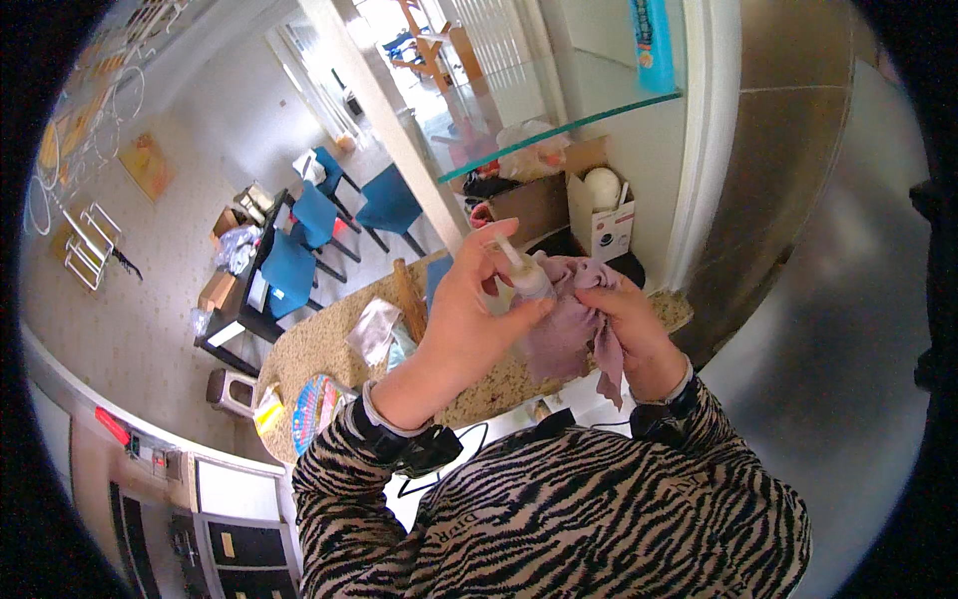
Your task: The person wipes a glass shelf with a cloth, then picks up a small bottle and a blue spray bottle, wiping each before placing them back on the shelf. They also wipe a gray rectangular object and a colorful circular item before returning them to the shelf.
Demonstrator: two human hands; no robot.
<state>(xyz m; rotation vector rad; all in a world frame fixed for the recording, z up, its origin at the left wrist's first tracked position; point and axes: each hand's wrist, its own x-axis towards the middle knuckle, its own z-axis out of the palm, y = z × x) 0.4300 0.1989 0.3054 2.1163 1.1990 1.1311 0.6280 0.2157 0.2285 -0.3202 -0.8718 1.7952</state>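
My left hand [479, 299] holds a small whitish, translucent object [528, 278] with a narrow stem, perhaps a bottle or pump top; its exact kind I cannot tell. Its thumb lies along the lower side and the fingers curl over the top. Just to the right, my right hand [632, 322] grips a crumpled mauve cloth [565, 337], pinched between thumb and fingers. The cloth reaches the object's right side, and its loose ends hang down over the granite countertop [486, 389]. Both hands are raised above the counter.
A glass shelf [561, 131] bearing a blue bottle [653, 45] juts out beyond the hands. Below it stand cardboard boxes [528, 206]. On the counter's left lie a pale packet [376, 329] and a colourful round fan-like item [318, 408]. Blue chairs [288, 273] flank a black table.
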